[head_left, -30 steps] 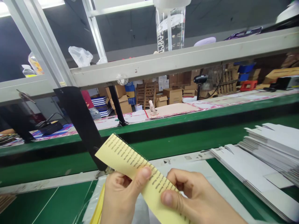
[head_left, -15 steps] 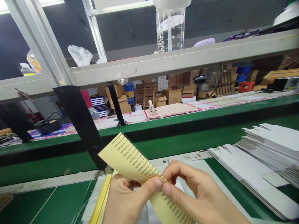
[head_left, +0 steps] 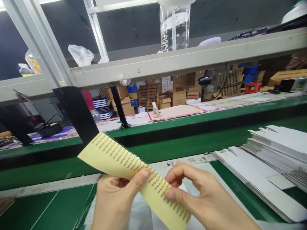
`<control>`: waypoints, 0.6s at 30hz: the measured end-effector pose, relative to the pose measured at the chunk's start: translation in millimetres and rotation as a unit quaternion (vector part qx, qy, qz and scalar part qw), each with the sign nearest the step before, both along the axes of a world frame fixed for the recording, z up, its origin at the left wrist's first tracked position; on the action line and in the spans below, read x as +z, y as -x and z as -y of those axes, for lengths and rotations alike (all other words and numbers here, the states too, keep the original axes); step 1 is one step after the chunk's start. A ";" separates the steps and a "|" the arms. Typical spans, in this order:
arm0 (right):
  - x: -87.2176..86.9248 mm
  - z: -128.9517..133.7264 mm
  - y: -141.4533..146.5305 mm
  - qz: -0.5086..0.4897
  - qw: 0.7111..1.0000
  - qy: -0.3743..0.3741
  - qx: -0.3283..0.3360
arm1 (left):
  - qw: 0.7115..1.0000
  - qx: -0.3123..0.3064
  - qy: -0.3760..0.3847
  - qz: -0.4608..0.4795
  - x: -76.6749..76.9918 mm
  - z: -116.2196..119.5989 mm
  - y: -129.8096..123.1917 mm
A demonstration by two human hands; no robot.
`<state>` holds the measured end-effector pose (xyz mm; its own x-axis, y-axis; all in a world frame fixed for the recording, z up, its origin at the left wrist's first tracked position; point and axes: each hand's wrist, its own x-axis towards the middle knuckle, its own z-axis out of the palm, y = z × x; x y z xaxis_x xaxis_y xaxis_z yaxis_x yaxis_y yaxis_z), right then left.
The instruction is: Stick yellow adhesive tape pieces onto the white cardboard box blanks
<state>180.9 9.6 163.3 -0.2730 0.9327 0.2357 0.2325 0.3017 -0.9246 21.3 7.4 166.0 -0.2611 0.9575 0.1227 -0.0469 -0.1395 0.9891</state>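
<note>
A yellow label sheet (head_left: 115, 156) with rows of small "Not For Resale" print hangs tilted in front of me, its upper end to the left. My left hand (head_left: 117, 198) is closed on its lower edge near the middle, thumb on the printed face. At the sheet's right-hand edge, my right hand (head_left: 199, 195) has thumb and forefinger pinched together over the lower part. Whether a single label sits between those fingertips is too small to tell. Beneath the hands lies a pale surface with a white sheet (head_left: 157, 220) on it, partly hidden.
Stacked flat white cartons (head_left: 261, 185) lie on the green bench at the right. A green ledge (head_left: 168, 147) runs across behind my hands. Overhead, a grey shelf rail (head_left: 148, 68) carries a clear bottle (head_left: 175, 30). A black post (head_left: 76, 111) stands at left.
My left hand and the label sheet have shifted left and the sheet lies flatter. The two thumbs, close together before, are now apart. My right hand has barely moved.
</note>
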 end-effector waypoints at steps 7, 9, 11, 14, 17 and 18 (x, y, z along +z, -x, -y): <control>-2.5 -0.6 1.6 0.016 0.999 -0.028 -0.015 | 0.995 -0.095 0.006 -0.010 -2.9 -1.9 -3.5; -3.5 -0.6 0.5 0.020 0.999 -0.043 -0.005 | 0.989 -0.145 0.017 -0.041 -4.4 -2.1 -4.2; -3.9 -0.5 -0.1 0.015 0.999 -0.044 0.019 | 0.984 -0.162 0.019 -0.076 -5.7 -2.7 -4.0; -3.8 0.0 0.9 -0.002 0.998 -0.025 0.049 | 0.982 -0.152 0.000 -0.110 -6.5 -3.7 -2.5; -4.4 0.5 2.4 -0.019 0.999 -0.011 0.044 | 0.982 -0.146 -0.002 -0.117 -6.0 -3.7 -1.1; -5.0 0.6 2.7 -0.025 0.999 -0.011 0.040 | 0.982 -0.146 0.001 -0.119 -5.7 -3.4 -0.9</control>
